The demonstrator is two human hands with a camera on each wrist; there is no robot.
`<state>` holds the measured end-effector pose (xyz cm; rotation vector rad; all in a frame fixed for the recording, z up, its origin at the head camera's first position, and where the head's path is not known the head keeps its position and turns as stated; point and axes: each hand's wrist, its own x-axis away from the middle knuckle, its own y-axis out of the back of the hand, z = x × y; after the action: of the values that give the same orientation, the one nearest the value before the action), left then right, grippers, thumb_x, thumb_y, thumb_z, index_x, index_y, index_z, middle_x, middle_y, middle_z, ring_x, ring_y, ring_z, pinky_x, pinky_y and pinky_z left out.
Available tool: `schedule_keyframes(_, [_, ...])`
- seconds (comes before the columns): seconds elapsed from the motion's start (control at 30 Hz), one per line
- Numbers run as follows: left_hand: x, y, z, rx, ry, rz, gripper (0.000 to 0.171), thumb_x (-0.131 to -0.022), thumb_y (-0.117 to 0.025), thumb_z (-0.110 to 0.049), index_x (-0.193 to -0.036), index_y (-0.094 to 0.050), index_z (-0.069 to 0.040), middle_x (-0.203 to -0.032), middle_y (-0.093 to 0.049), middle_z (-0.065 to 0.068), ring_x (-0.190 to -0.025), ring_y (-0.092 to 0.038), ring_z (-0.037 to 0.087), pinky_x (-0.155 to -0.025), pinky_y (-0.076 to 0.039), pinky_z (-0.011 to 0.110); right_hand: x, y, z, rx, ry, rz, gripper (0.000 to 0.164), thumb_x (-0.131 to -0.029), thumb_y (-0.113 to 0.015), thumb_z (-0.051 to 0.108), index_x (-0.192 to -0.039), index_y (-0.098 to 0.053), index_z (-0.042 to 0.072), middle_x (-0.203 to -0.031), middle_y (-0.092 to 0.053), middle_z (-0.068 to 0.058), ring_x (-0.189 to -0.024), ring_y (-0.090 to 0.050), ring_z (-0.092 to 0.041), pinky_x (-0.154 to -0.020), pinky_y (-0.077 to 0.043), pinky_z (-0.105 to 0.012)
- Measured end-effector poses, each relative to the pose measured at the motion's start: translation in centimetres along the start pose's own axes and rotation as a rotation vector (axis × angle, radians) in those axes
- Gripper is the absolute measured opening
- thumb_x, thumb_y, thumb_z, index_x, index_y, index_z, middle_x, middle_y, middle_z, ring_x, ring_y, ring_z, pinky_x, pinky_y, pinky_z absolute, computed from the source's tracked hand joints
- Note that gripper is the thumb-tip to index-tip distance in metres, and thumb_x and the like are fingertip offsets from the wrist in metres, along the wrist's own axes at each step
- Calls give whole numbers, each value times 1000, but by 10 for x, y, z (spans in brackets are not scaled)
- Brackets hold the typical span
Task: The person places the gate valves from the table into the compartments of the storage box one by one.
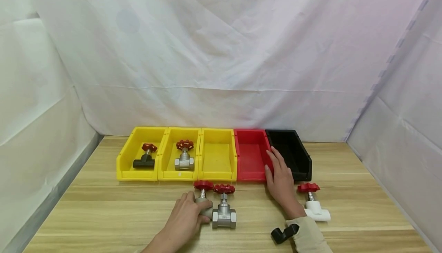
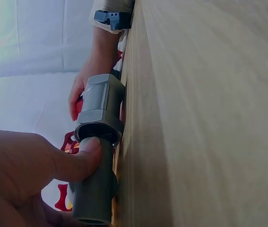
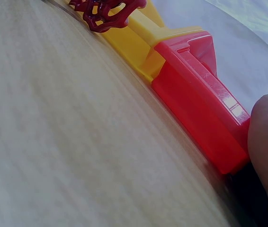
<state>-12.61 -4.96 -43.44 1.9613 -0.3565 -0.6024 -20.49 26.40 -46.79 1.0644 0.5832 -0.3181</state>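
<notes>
My left hand [image 1: 183, 216] grips a grey plastic valve with a red handwheel [image 1: 203, 184], its thumb laid along the grey pipe body [image 2: 93, 191] in the left wrist view. Just right of it stands a metal gate valve [image 1: 224, 216], also with a red wheel; its hex end nearly meets the grey pipe. My right hand [image 1: 281, 184] rests at the front of the red bin [image 1: 252, 176] and the black bin [image 1: 304, 174], fingers extended over their shared wall. Beside the right wrist lies a white valve with a red wheel [image 1: 315, 211], partly hidden by the arm.
Three yellow bins [image 1: 217, 175] continue the row leftward. The leftmost holds a black valve [image 1: 144, 162], the second a small metal valve [image 1: 184, 161]. White cloth [image 1: 221, 53] hangs behind the wooden table [image 1: 103, 214]. A black wrist mount [image 1: 284, 234] sits on the right sleeve.
</notes>
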Motion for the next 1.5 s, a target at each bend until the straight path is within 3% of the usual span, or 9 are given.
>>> schedule_keyframes(0.93, [-1, 11, -8, -85, 16, -16, 34, -71, -67, -36, -103, -68, -24, -74, -42, 0, -65, -34, 14, -58, -31, 28, 0, 0, -2, -1, 10, 0, 62, -83, -62, 13, -137, -34, 18, -144, -23, 1, -117, -39, -23, -72, -37, -38])
schedule_keyframes(1.23, [-6, 18, -8, -47, 22, -80, 38, -71, -67, -35, -108, -66, -25, -76, -44, -1, -68, -37, 14, -62, -35, 30, 0, 0, 0, -2, 19, -14, 60, -82, -61, 13, -136, -35, 18, -144, -24, 0, -115, -41, -23, -71, -37, -39])
schedule_keyframes(1.4, [-13, 20, -7, -30, 5, -133, 36, -71, -69, -33, -106, -66, -24, -94, -56, 14, -80, -48, 23, -73, -42, 38, 0, 0, 1, 2, 22, -18, 59, -83, -61, 13, -136, -36, 17, -144, -25, 0, -115, -41, -22, -70, -36, -38])
schedule_keyframes(1.5, [-19, 21, -7, -19, -1, -156, 33, -73, -68, -30, -106, -67, -22, -90, -56, 13, -77, -47, 21, -69, -41, 34, 1, 0, 0, 1, 19, -20, 58, -84, -60, 14, -136, -36, 18, -144, -25, 0, -113, -42, -23, -70, -36, -38])
